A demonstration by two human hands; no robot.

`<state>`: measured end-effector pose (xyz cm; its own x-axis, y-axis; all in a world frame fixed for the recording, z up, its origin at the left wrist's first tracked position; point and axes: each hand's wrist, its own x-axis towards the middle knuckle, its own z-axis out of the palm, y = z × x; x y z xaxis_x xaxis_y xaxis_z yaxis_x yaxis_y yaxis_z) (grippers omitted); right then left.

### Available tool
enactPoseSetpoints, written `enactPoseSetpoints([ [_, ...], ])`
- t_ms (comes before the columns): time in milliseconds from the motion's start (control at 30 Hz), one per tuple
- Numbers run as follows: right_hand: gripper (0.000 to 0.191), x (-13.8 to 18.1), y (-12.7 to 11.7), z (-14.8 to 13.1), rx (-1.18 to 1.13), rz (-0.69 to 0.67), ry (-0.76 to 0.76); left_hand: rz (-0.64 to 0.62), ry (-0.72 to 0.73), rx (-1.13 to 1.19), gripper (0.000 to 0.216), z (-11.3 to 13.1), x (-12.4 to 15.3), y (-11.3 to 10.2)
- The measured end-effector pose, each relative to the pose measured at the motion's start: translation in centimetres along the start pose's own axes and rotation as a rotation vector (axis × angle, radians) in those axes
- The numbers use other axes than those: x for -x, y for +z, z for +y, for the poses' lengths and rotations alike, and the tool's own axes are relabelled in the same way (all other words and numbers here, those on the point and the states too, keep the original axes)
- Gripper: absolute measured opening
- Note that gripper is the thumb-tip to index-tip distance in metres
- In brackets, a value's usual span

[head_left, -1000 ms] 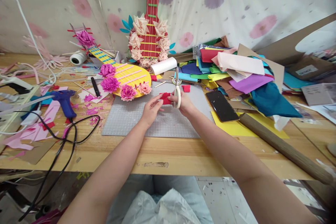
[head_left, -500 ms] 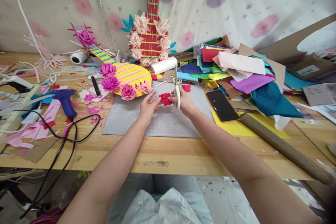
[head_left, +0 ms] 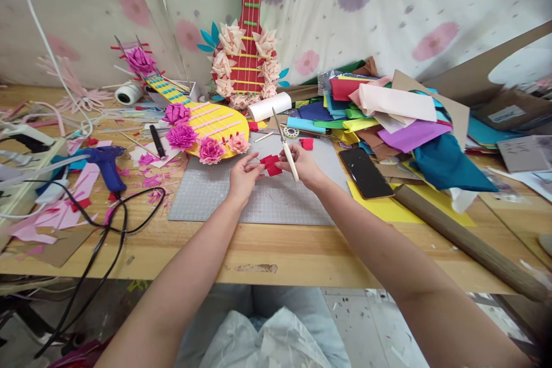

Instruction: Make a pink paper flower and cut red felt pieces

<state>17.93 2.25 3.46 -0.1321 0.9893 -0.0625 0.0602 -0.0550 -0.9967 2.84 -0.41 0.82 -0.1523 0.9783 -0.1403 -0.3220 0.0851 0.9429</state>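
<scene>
Left fingers [head_left: 255, 171] pinching red paper [head_left: 271, 165] stretching toward right fingers [head_left: 299, 156], gripping scissors [head_left: 289, 155] pointing forward-left; bare cutting mat [head_left: 293, 206] lying below.

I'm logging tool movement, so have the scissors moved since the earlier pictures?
Yes: the scissors in the right hand have tilted, their tip swinging left against the white roll.

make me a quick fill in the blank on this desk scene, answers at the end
1. The right hand holds white-handled ____.
2. The paper at the left hand's fingertips is coloured ____.
3. The black phone overlaps a sheet coloured ____.
4. The glue gun is coloured ____.

Missing words: scissors; red; yellow; blue.
</scene>
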Motion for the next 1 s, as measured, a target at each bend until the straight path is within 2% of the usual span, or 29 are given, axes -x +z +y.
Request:
enactPoseSetpoints([
  [167,0.044,0.1,-0.7,-0.2,-0.017,0.010,-0.028,-0.004,0.004,-0.011,0.046,-0.1,-0.1,-0.1],
  [367,0.045,0.1,0.2,-0.3,-0.031,-0.092,0.010,-0.013,0.017,0.000,0.043,-0.4,-0.2,-0.1],
  [833,0.042,-0.2,0.8,0.0,-0.015,-0.044,0.011,-0.049,0.018,-0.033,0.044,-0.3,0.0,-0.1],
  [1000,0.044,-0.2,0.8,-0.1,-0.014,-0.048,0.024,-0.070,0.028,-0.011,0.034,0.1,0.2,0.0],
])
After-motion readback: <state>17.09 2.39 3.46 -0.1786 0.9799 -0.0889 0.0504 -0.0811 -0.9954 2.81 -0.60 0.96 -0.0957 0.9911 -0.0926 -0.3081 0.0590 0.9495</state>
